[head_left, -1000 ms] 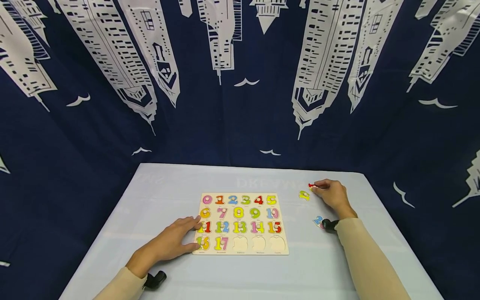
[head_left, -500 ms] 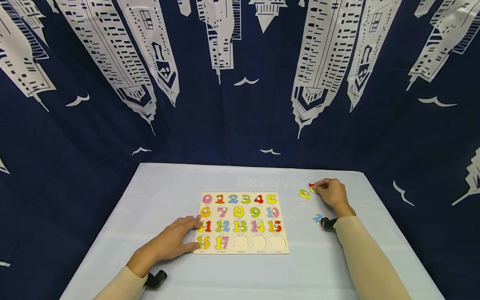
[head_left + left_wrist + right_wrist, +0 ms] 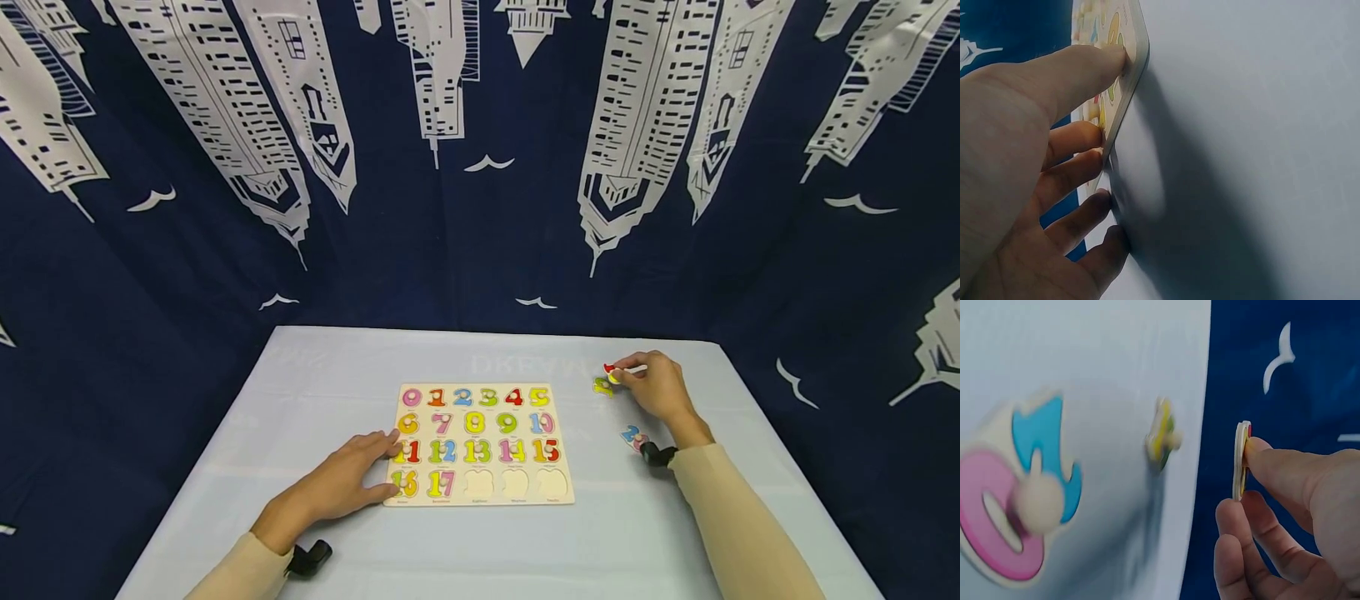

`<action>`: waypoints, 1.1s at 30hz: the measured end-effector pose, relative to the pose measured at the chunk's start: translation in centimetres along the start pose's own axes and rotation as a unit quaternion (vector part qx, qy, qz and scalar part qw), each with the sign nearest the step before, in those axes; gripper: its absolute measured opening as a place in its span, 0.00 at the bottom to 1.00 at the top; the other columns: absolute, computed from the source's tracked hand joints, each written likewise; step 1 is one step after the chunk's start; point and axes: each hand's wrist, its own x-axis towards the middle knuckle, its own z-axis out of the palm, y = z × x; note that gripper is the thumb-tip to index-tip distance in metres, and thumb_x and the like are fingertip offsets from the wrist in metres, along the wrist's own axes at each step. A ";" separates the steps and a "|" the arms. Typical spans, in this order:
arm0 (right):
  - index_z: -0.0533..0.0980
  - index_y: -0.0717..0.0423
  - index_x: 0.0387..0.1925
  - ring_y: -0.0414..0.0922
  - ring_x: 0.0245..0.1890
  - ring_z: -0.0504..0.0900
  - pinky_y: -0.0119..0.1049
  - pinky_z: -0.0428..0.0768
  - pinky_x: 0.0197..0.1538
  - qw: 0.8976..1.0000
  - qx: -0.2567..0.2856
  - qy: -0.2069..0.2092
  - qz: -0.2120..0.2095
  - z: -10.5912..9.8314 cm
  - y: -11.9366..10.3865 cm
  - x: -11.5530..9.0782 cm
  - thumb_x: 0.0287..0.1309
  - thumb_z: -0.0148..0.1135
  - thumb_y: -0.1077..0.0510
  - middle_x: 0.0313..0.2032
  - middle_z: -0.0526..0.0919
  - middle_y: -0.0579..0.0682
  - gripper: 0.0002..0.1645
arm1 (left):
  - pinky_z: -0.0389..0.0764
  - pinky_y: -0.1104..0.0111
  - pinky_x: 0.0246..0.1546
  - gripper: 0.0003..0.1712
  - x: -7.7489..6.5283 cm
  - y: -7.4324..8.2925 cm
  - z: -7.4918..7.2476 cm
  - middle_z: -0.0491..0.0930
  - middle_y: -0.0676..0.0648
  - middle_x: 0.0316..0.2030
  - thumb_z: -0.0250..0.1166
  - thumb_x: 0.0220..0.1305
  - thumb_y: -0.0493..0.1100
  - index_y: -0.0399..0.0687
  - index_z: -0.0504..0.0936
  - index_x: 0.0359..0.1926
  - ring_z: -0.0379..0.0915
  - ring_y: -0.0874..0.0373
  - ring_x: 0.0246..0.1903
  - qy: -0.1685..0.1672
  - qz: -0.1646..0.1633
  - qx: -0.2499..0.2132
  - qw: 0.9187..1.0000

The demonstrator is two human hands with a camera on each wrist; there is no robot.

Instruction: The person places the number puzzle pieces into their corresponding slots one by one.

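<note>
A wooden number puzzle board point(image 3: 525, 504) lies on the white table, with number pieces in most of its slots and three bare slots in the bottom row. My left hand point(image 3: 337, 479) rests on the board's left edge; the thumb touches its top face in the left wrist view. At the right, my right hand point(image 3: 660, 390) pinches a red-and-yellow number puzzle piece point(image 3: 1241, 461) between thumb and fingers, seen edge-on in the right wrist view. Just beyond it on the table is a yellow-and-green number piece point(image 3: 602, 386). A blue-and-pink number piece point(image 3: 1041, 487) with a round knob lies nearer the right wrist.
The white table point(image 3: 465, 554) extends around the board. A dark blue cloth point(image 3: 420, 250) with white building prints hangs behind it. Black wrist cameras point(image 3: 309, 558) sit at both cuffs.
My right hand has raised the red-and-yellow number piece from beside the yellow-and-green one and shifted slightly left. My left hand stays on the board.
</note>
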 end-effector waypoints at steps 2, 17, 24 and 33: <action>0.94 0.56 0.53 0.60 0.52 0.94 0.38 0.84 0.46 1.000 0.002 -0.004 -0.008 0.1 -0.9 -0.4 0.78 0.78 0.54 0.62 0.87 0.68 0.12 | 0.66 0.32 0.89 0.44 0.0 0.0 0.0 0.77 0.45 0.85 0.84 0.72 0.56 0.47 0.81 0.82 0.64 0.34 0.89 -0.001 -0.005 0.001 1.000; 0.95 0.53 0.50 0.52 0.49 0.93 0.46 0.92 0.52 0.994 0.014 -0.052 -0.095 3.1 -6.8 -4.1 0.74 0.81 0.60 0.52 0.94 0.55 0.07 | 0.68 0.33 0.89 0.46 0.1 -0.2 0.1 0.79 0.47 0.84 0.84 0.72 0.56 0.48 0.79 0.84 0.64 0.37 0.89 0.000 -0.004 0.003 1.000; 0.94 0.49 0.46 0.47 0.47 0.92 0.48 0.92 0.55 0.986 0.015 -0.088 -0.142 5.0 -9.7 -6.3 0.72 0.81 0.62 0.50 0.94 0.50 0.05 | 0.68 0.33 0.89 0.44 0.1 -0.3 0.2 0.77 0.47 0.85 0.84 0.72 0.56 0.48 0.81 0.83 0.64 0.36 0.89 0.000 -0.005 0.004 1.000; 0.94 0.50 0.45 0.42 0.43 0.89 0.37 0.90 0.49 0.962 0.038 -0.145 -0.228 7.8 -12.9 -9.4 0.70 0.82 0.64 0.44 0.94 0.43 0.07 | 0.69 0.33 0.88 0.43 0.0 -0.2 0.2 0.76 0.47 0.86 0.84 0.72 0.56 0.49 0.82 0.82 0.64 0.36 0.89 0.001 -0.002 0.000 1.000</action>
